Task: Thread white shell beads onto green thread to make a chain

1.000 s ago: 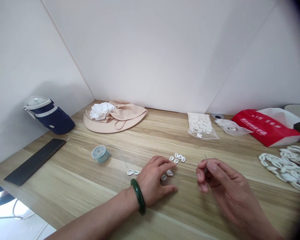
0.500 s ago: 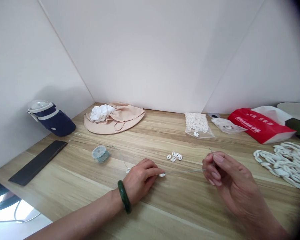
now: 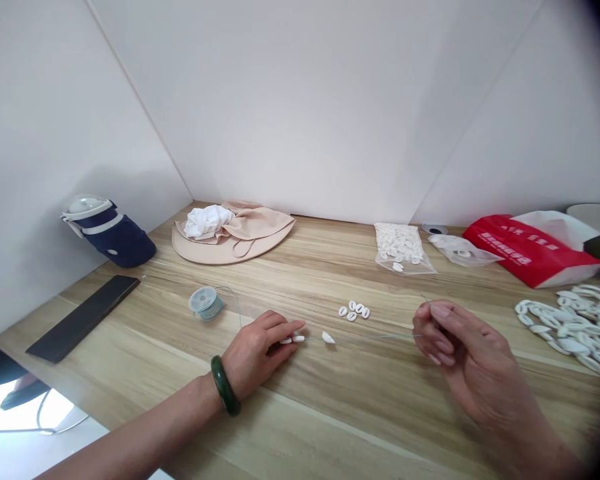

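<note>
My left hand (image 3: 260, 353), with a green bangle (image 3: 225, 385) on its wrist, lies flat on the wood, its fingertips over two small white cowrie shells (image 3: 293, 339). A thin thread (image 3: 370, 337) runs from those shells past a single cowrie (image 3: 328, 338) to my right hand (image 3: 460, 340), whose fingers pinch the thread and a fine needle (image 3: 423, 297). A small group of cowries (image 3: 353, 311) lies between my hands, touching neither. Left of my left hand sits a thread spool (image 3: 206, 304).
The wooden table (image 3: 330, 393) holds a black strip (image 3: 83, 319), a navy bottle (image 3: 109, 235), a beige hat (image 3: 233, 245) with white cloth, a bag of cowries (image 3: 400, 248), a clear bag (image 3: 460, 250), a red bag (image 3: 530, 250) and a heap of white shell links (image 3: 565, 330).
My left hand has slid left, uncovering a cowrie on the thread. The thread now shows more plainly between my hands, and my right hand stays almost in place.
</note>
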The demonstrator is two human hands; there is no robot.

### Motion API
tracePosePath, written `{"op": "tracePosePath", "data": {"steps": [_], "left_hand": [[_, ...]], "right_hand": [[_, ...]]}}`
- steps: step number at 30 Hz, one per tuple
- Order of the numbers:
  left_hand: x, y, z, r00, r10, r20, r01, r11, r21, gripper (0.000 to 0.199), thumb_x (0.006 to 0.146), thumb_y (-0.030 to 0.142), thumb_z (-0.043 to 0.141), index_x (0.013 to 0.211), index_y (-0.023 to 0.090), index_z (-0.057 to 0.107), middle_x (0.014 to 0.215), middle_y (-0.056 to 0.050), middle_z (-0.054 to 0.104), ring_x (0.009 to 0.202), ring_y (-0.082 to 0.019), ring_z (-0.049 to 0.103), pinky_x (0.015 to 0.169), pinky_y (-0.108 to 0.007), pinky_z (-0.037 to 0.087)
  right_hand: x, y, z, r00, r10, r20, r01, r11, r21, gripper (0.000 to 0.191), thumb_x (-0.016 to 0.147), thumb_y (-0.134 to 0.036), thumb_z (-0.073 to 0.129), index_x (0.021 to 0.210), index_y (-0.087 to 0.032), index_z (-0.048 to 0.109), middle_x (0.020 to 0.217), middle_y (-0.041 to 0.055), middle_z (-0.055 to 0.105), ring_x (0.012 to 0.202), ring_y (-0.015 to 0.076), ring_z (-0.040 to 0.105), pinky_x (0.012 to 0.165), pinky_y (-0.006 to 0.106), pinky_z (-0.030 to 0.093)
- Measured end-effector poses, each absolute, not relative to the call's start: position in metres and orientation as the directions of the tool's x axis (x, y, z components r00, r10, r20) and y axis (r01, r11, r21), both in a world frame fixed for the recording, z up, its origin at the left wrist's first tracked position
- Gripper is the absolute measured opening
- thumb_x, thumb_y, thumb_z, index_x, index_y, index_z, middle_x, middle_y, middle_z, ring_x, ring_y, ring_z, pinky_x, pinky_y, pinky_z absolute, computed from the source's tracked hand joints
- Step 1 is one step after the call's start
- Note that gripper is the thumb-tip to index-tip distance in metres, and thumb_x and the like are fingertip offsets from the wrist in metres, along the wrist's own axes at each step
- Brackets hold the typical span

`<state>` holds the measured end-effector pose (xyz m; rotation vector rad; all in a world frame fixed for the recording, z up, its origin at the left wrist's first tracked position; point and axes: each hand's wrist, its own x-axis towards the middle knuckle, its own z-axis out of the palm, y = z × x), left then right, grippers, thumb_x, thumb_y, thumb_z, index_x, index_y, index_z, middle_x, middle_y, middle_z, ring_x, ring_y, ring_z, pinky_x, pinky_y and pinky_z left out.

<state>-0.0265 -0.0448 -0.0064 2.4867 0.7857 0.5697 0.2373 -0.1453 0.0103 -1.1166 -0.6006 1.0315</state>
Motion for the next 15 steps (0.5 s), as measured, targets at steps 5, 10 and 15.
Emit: {"op": "tracePosePath", "data": {"steps": [5, 10, 15], "left_hand": [[-0.032, -0.040, -0.002, 0.775, 0.594, 0.217, 0.432, -0.747, 0.505, 0.026, 0.086, 0.022, 0.053, 0.108, 0.022, 0.065, 0.090, -0.008, 0.066, 0.087, -0.018, 0.057, 0.078, -0.031, 0.049], [-0.025, -0.042, 0.010, 0.808, 0.558, 0.191, 0.420, -0.772, 0.477, 0.044, 0.072, 0.042, 0.068, 0.111, 0.021, 0.064, 0.102, -0.009, 0.064, 0.096, -0.024, 0.054, 0.089, -0.040, 0.044], [0.007, -0.055, 0.006, 0.802, 0.539, 0.257, 0.355, -0.776, 0.521, 0.033, 0.079, 0.035, 0.063, 0.107, 0.017, 0.064, 0.107, -0.010, 0.063, 0.101, -0.022, 0.053, 0.094, -0.037, 0.041]], "right_hand": [[0.237, -0.147, 0.009, 0.400, 0.912, -0.096, -0.361, 0.060, -0.931, 0.017, 0.081, -0.032, 0.060, 0.075, -0.017, 0.066, 0.048, -0.0050, 0.035, 0.045, 0.0063, 0.028, 0.041, 0.019, 0.023], [0.233, -0.146, 0.009, 0.316, 0.938, -0.141, -0.373, -0.014, -0.928, 0.019, 0.080, -0.036, 0.061, 0.075, -0.018, 0.065, 0.048, -0.0041, 0.041, 0.043, 0.0061, 0.036, 0.042, 0.019, 0.028], [0.231, -0.147, 0.008, 0.230, 0.964, -0.133, -0.371, -0.040, -0.928, 0.019, 0.080, -0.036, 0.062, 0.075, -0.018, 0.065, 0.047, -0.0031, 0.045, 0.043, 0.0068, 0.039, 0.043, 0.019, 0.030]]}}
